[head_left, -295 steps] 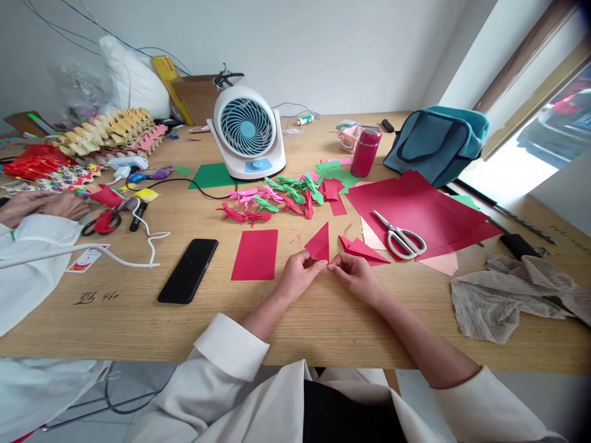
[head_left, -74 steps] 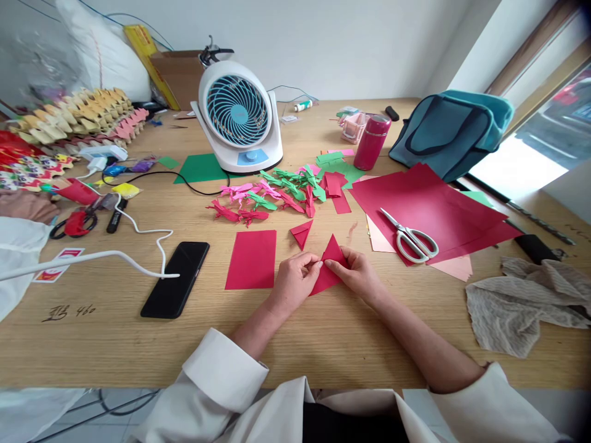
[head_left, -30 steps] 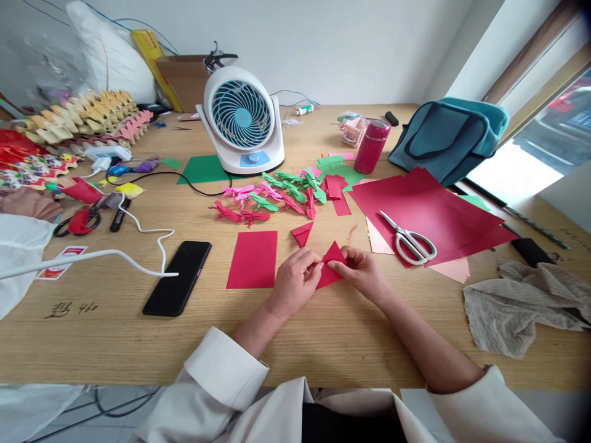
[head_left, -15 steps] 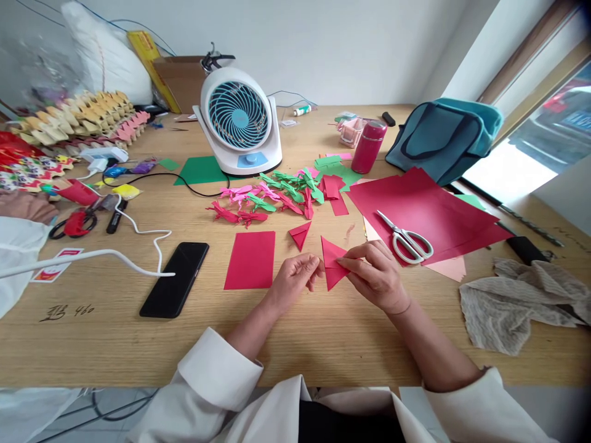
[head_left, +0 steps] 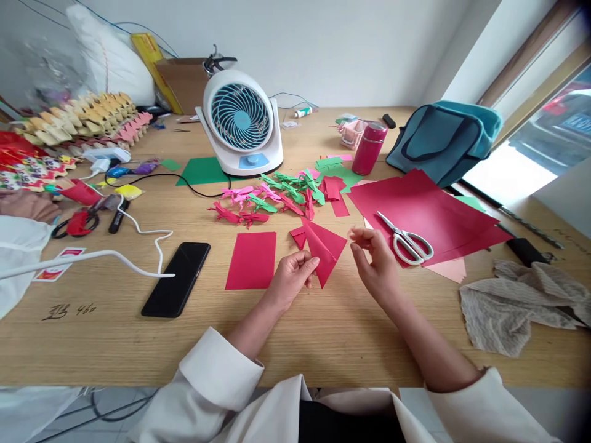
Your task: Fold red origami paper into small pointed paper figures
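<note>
Handwriting on the worktop [head_left: 184, 351]: the figures "460" [head_left: 87, 311] in dark ink, preceded by a mark that cannot be read with certainty.
Right-hand scrawl: further dark letters [head_left: 571, 236] near the window side (too faint to read in full).
Printed card [head_left: 59, 264]: white with red and yellow print, illegible at this size.
Car plate [head_left: 578, 122]: blue with pale characters, beyond the window, not securely legible.
Left hand: thumb and fingers [head_left: 290, 277] pinch the red folded paper [head_left: 327, 249] by its lower left side.
Right hand: fingers [head_left: 376, 261] parted and loosely curved, just beside the paper's right corner and apart from it.
Folded paper: raised in front of the person, a crease running diagonally across it; it partly hides a small red fold [head_left: 297, 236] behind.
Edges: the red rectangle [head_left: 252, 260] lies flat between phone [head_left: 176, 280] and left hand; the scissors [head_left: 398, 232] rest on large red sheets [head_left: 443, 212] to the right, blades pointing away from the person.
Room: plain wood extends between the forearms and from the phone to the front edge; the crumpled cloth [head_left: 501, 314] bounds the right side.
</note>
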